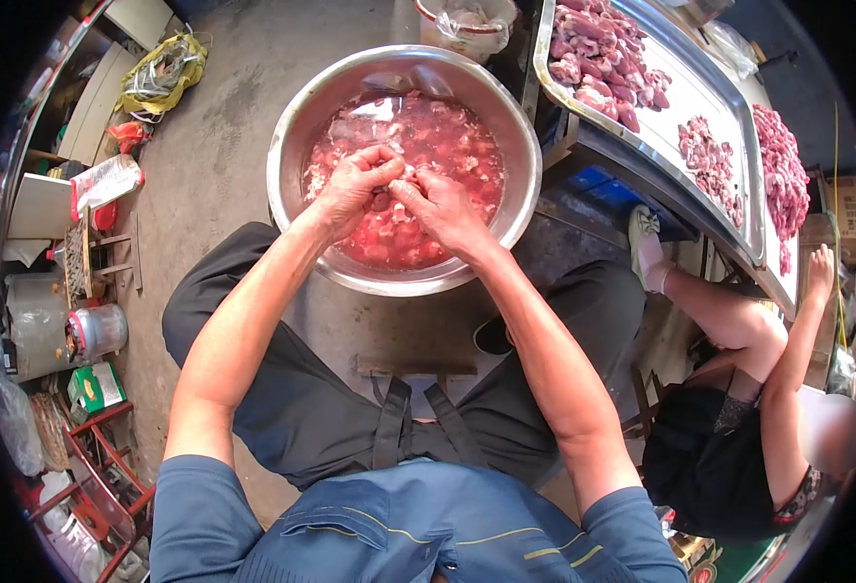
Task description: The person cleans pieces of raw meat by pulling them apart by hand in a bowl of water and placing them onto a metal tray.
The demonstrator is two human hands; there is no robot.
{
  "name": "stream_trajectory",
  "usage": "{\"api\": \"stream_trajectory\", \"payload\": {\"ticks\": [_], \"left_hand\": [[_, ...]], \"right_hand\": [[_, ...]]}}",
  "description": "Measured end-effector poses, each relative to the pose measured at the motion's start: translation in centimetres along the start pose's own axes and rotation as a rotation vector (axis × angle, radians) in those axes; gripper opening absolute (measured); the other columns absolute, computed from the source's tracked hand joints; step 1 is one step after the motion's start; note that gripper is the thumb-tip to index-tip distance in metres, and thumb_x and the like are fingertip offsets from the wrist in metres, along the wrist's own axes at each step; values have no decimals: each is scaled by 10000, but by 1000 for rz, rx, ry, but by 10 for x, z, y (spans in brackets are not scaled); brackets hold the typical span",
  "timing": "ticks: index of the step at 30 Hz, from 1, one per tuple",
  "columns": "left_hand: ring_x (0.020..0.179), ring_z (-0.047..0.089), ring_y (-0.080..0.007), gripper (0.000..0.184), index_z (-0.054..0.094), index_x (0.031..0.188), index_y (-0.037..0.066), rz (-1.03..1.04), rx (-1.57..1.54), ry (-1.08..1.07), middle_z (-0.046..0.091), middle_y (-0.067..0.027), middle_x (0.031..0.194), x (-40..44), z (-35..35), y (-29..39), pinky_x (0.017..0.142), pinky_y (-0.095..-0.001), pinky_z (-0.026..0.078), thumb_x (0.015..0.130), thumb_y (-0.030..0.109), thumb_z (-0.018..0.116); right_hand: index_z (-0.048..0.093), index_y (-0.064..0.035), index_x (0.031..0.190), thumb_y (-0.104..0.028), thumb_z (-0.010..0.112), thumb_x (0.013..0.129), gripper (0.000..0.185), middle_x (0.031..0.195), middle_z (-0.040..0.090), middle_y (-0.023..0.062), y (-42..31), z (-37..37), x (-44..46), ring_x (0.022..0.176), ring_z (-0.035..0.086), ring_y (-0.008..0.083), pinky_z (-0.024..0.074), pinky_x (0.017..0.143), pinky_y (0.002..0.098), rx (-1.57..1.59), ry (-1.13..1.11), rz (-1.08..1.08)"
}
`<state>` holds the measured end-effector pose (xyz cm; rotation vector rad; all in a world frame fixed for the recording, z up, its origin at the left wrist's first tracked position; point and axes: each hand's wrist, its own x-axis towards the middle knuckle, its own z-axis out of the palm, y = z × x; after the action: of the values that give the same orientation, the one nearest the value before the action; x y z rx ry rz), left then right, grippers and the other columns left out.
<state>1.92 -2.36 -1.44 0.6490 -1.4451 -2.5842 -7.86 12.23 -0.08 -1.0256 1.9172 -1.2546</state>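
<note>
A large metal basin [285, 185] of reddish water and pale pink bits of raw meat [404, 233] stands on the floor between my knees. Over its middle, my left hand [358, 183] and my right hand [440, 208] meet, fingers bent and pinching. A small piece of raw meat [382, 201] shows between them, touched by the fingertips of both. Its exact kind is partly hidden by the fingers. Both hands are just above the water.
A metal tray [659, 121] with piles of raw meat [598, 58] is on a table at right, beside more meat [781, 175]. A bucket [467, 29] stands behind the basin. Another person [729, 437] sits at right. Boxes and a red metal frame [107, 457] line the left.
</note>
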Motion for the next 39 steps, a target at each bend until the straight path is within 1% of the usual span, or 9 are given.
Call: {"api": "stream_trajectory", "payload": {"ticks": [4, 10, 17, 26, 27, 28, 35, 37, 39], "left_hand": [[578, 491, -21, 96, 595, 931, 97, 4, 59, 4, 604, 30, 771, -2, 2, 2, 494, -158, 366, 915, 185, 630], [588, 510, -23, 92, 592, 928, 93, 15, 91, -12, 605, 28, 762, -2, 2, 2, 498, -157, 379, 914, 176, 629], [588, 520, -28, 86, 589, 925, 88, 2, 72, -23, 605, 22, 752, -4, 4, 5, 497, -160, 387, 909, 161, 631], [610, 513, -21, 84, 605, 929, 79, 39, 132, -22, 595, 27, 755, -3, 2, 4, 515, -160, 392, 884, 132, 652], [610, 513, -21, 84, 605, 929, 79, 38, 132, -23, 595, 27, 755, -4, 3, 5, 515, -160, 392, 884, 132, 652], [632, 520, -23, 82, 614, 925, 71, 63, 208, -26, 599, 27, 767, -5, 3, 7, 538, -168, 405, 877, 126, 653], [780, 527, -54, 103, 625, 944, 25, 211, 767, -101, 602, 11, 823, -15, 14, 31, 698, -223, 444, 871, 96, 639], [741, 541, -69, 106, 627, 926, 17, 299, 841, -100, 605, -16, 770, -11, 11, 24, 680, -248, 454, 849, 88, 644], [691, 556, -85, 106, 634, 903, 24, 431, 881, -95, 615, -75, 706, -11, 12, 20, 656, -290, 462, 809, 72, 644]], "right_hand": [[580, 22, 884, -311, 522, 886, 338, 812, 624, 244, 11, 5, 2, 804, 633, 389, 469, 685, 467, -98, 12, -71], [575, 14, 863, -283, 504, 880, 306, 761, 618, 237, 9, 5, 0, 759, 628, 398, 466, 657, 483, -137, 36, -80], [586, 9, 837, -314, 496, 882, 338, 721, 617, 222, 9, 6, 0, 727, 631, 394, 466, 638, 483, -138, 66, -67], [629, 8, 772, -261, 542, 809, 285, 709, 630, 211, 6, 14, -1, 686, 649, 352, 490, 622, 445, -116, 181, -60], [630, 3, 782, -257, 548, 832, 277, 689, 623, 185, 6, 14, -1, 647, 642, 296, 479, 599, 408, -103, 193, -71], [631, -1, 792, -253, 555, 855, 270, 669, 617, 159, 6, 14, -2, 609, 635, 239, 468, 575, 372, -91, 205, -83], [624, 5, 773, -265, 569, 844, 284, 649, 594, 167, 10, 18, -6, 589, 611, 212, 460, 574, 374, -182, 227, -77], [615, -17, 737, -273, 552, 835, 281, 686, 609, 172, 11, 17, -6, 652, 624, 329, 473, 572, 437, -311, 288, -167], [602, -19, 734, -279, 550, 851, 290, 679, 600, 162, 9, 10, -8, 634, 612, 313, 473, 562, 426, -210, 239, -114]]}}
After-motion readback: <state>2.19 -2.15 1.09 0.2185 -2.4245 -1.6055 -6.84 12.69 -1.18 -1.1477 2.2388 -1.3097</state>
